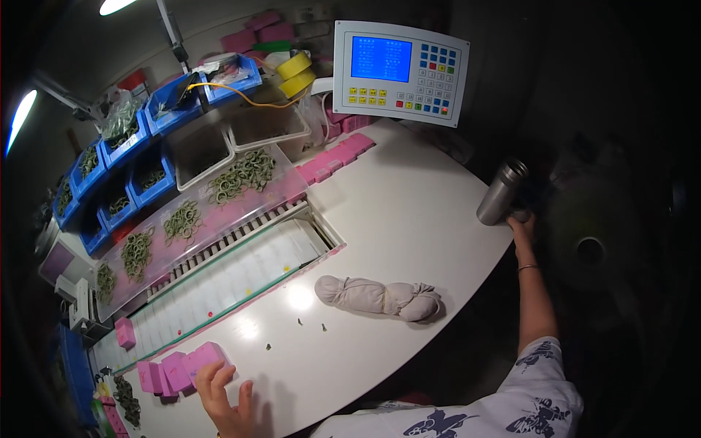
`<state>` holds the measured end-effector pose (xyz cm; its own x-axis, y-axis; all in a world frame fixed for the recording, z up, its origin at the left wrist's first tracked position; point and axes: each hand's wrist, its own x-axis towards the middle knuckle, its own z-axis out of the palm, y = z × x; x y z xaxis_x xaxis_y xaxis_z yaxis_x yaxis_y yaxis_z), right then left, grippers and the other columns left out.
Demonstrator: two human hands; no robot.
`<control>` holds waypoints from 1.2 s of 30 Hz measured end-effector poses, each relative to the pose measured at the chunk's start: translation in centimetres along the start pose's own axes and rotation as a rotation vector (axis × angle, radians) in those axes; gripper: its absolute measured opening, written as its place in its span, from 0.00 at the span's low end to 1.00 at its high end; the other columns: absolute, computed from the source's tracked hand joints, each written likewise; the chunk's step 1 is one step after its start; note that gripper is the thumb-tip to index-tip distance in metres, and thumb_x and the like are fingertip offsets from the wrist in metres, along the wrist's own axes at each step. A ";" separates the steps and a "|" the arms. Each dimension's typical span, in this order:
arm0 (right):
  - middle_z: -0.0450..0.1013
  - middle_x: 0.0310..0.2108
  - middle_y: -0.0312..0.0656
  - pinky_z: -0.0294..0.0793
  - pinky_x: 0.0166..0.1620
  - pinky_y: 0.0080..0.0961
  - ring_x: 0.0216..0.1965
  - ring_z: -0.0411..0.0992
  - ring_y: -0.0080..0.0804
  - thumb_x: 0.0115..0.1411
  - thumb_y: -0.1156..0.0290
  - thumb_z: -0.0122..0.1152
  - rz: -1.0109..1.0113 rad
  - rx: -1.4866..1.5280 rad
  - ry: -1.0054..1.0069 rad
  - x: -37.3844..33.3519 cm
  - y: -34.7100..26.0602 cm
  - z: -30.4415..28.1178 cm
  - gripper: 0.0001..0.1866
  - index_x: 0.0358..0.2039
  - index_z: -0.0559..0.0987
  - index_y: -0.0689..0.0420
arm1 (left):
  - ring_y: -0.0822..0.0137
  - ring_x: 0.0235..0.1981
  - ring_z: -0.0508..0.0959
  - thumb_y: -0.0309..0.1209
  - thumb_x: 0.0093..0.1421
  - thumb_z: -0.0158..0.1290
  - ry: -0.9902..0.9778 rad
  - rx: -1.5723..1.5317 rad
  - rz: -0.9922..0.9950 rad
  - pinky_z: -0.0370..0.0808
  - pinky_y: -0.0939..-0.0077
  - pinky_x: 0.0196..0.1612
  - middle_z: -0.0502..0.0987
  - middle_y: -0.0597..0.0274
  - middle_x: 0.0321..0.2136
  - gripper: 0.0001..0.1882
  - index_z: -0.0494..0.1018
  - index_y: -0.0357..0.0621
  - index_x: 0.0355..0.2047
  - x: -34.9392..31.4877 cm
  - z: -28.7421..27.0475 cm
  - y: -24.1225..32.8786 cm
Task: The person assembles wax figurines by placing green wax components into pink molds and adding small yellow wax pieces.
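Note:
A steel flask (500,196) with its top uncovered stands at the right edge of the white table. Beside its lower part is my right hand (521,228), fingers closed around a small grey thing that I cannot make out. Whether those fingers also touch the flask is unclear. My left hand (225,401) hovers at the near left, empty, its fingers apart and slightly bent. Just beyond it lie several pink blocks (175,371). A bundled beige cloth roll (380,298) rests in the middle of the table, with a few tiny dark green pieces (299,322) to its left.
Behind a sunken channel (219,281) runs a clear shelf (208,196) bearing piles of green rings (244,175). Blue bins (152,175) stand at the back left. A control panel (401,71) with a lit blue screen overhangs the far side. The table's curved edge (467,292) faces me.

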<state>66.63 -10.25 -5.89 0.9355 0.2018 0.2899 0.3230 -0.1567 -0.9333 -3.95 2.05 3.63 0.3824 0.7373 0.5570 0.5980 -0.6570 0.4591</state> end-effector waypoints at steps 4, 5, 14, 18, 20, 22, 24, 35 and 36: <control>0.67 0.53 0.46 0.66 0.58 0.32 0.54 0.67 0.40 0.49 0.72 0.69 -0.006 -0.013 0.028 0.8 1.8 0.5 0.41 0.62 0.61 0.63 | 0.54 0.42 0.75 0.19 0.54 0.62 -0.003 0.040 0.008 0.76 0.65 0.43 0.73 0.46 0.46 0.20 0.73 0.34 0.48 -0.5 0.1 -0.1; 0.65 0.55 0.49 0.64 0.60 0.36 0.57 0.65 0.43 0.49 0.74 0.69 -0.015 -0.101 0.010 0.7 1.7 0.8 0.43 0.64 0.58 0.64 | 0.53 0.41 0.75 0.19 0.54 0.62 -0.007 0.047 0.002 0.75 0.64 0.43 0.73 0.46 0.45 0.20 0.73 0.34 0.48 -0.6 0.0 0.0; 0.57 0.63 0.52 0.59 0.64 0.39 0.62 0.59 0.45 0.50 0.79 0.64 -0.024 0.098 -0.132 -1.9 -4.1 2.2 0.48 0.69 0.48 0.59 | 0.49 0.44 0.74 0.21 0.57 0.59 -0.011 0.044 -0.055 0.71 0.58 0.48 0.74 0.46 0.45 0.18 0.73 0.34 0.48 -0.9 -0.2 1.1; 0.57 0.64 0.51 0.58 0.65 0.38 0.63 0.59 0.46 0.51 0.76 0.65 -0.070 0.145 -0.234 -4.2 -8.1 4.1 0.53 0.71 0.42 0.55 | 0.48 0.45 0.74 0.20 0.57 0.59 0.004 0.028 -0.065 0.70 0.57 0.49 0.74 0.46 0.45 0.18 0.72 0.34 0.48 -1.2 -0.2 1.2; 0.61 0.62 0.53 0.61 0.63 0.38 0.61 0.63 0.46 0.51 0.68 0.70 -0.051 0.187 -0.230 -3.7 -8.7 5.1 0.56 0.71 0.41 0.59 | 0.48 0.45 0.73 0.21 0.56 0.59 0.010 0.018 -0.037 0.69 0.57 0.49 0.74 0.45 0.45 0.19 0.72 0.35 0.48 -1.3 -0.2 1.2; 0.63 0.60 0.53 0.63 0.62 0.38 0.59 0.65 0.46 0.51 0.66 0.72 -0.051 0.146 -0.138 -2.1 -7.6 5.7 0.55 0.70 0.45 0.61 | 0.48 0.45 0.73 0.21 0.56 0.59 0.016 -0.005 -0.038 0.69 0.56 0.50 0.74 0.46 0.45 0.19 0.73 0.35 0.49 -1.3 0.0 1.4; 0.65 0.59 0.52 0.66 0.60 0.39 0.58 0.67 0.45 0.51 0.64 0.73 -0.051 0.107 -0.051 -1.4 -7.0 5.5 0.53 0.69 0.48 0.63 | 0.48 0.45 0.73 0.21 0.56 0.60 0.023 -0.023 -0.041 0.69 0.56 0.50 0.74 0.46 0.45 0.19 0.73 0.36 0.49 -1.3 0.1 1.3; 0.67 0.56 0.45 0.64 0.60 0.37 0.56 0.67 0.38 0.54 0.66 0.72 -0.110 0.186 -0.099 -3.1 -7.0 1.5 0.41 0.63 0.60 0.62 | 0.51 0.47 0.74 0.22 0.56 0.60 0.032 -0.064 -0.087 0.70 0.58 0.50 0.75 0.48 0.47 0.19 0.73 0.37 0.49 -1.9 -0.1 1.0; 0.66 0.56 0.45 0.64 0.60 0.38 0.57 0.66 0.38 0.54 0.66 0.73 -0.099 0.195 -0.106 -3.1 -6.6 1.2 0.42 0.63 0.60 0.62 | 0.51 0.47 0.74 0.22 0.56 0.60 0.034 -0.057 -0.091 0.70 0.58 0.50 0.75 0.48 0.47 0.19 0.73 0.37 0.49 -1.9 -0.1 0.9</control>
<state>61.46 -8.66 -0.88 0.8772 0.3088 0.3678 0.3689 0.0569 -0.9277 -4.23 0.01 3.03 0.3037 0.7889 0.5342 0.5875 -0.5965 0.5469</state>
